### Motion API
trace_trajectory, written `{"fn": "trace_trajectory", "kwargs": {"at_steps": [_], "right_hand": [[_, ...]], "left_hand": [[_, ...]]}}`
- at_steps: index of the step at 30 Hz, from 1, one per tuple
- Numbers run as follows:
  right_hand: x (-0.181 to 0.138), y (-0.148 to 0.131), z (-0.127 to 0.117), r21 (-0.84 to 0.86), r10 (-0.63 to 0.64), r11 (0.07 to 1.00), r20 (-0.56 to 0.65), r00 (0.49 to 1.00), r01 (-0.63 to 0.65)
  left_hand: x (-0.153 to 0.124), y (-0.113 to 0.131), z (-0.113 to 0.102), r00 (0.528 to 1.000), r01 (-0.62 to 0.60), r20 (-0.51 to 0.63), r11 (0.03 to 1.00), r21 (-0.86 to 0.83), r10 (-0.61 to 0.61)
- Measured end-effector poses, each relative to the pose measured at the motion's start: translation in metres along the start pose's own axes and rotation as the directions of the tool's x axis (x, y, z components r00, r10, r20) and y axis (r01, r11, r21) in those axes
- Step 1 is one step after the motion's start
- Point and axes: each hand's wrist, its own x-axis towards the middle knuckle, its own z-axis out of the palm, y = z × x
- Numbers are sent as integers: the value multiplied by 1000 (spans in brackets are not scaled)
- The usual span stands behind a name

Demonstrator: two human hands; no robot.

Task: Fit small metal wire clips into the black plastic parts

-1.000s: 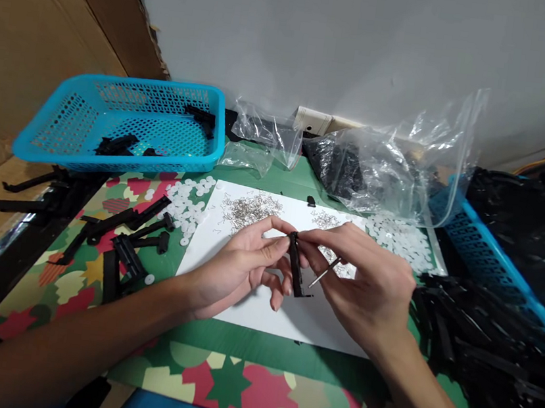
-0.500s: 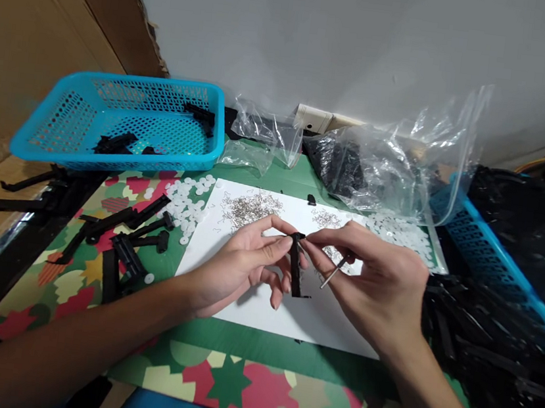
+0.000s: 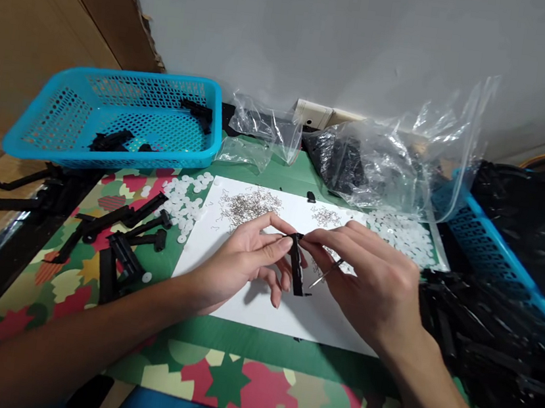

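Above the white sheet of paper (image 3: pixel 244 306), my left hand (image 3: pixel 251 254) pinches a slim black plastic part (image 3: pixel 297 270) between thumb and index finger, the part standing nearly upright. My right hand (image 3: pixel 368 275) is closed, its thumb and index fingertips touching the part's upper end. A thin metal rod-like tool (image 3: pixel 326 275) is tucked in the right hand's fingers, its tip slanting down to the left near the part's lower end. Anything small between the right fingertips is hidden. Behind my hands lies a pile of tiny bent wire pieces (image 3: pixel 251 207), with a smaller wire pile (image 3: pixel 325 217) to its right.
Black plastic parts (image 3: pixel 122 255) and white discs (image 3: pixel 184 203) lie at left, below a blue basket (image 3: pixel 109 161). More white pieces (image 3: pixel 400 236) lie at right. Clear plastic bags (image 3: pixel 386 165) stand along the wall. Heaped black parts (image 3: pixel 479 342) and another blue basket (image 3: pixel 504 262) fill the right side.
The metal tool in my right hand has swung a little left, its tip now closer to the black part's lower end. The right fingertips have shifted slightly at the part's top.
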Motion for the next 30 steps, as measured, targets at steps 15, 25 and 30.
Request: {"fn": "trace_trajectory", "kwargs": {"at_steps": [15, 25, 30], "right_hand": [[-2, 4, -2, -40, -46, 998, 101, 994, 51], [1, -1, -7, -193, -112, 971, 168, 979, 144], [1, -2, -8, -279, -148, 937, 224, 963, 209]], "left_hand": [[0, 1, 3, 999, 18, -41, 999, 28, -17], [2, -1, 4, 998, -35, -46, 983, 178, 44], [2, -2, 4, 997, -38, -62, 985, 170, 49]]}}
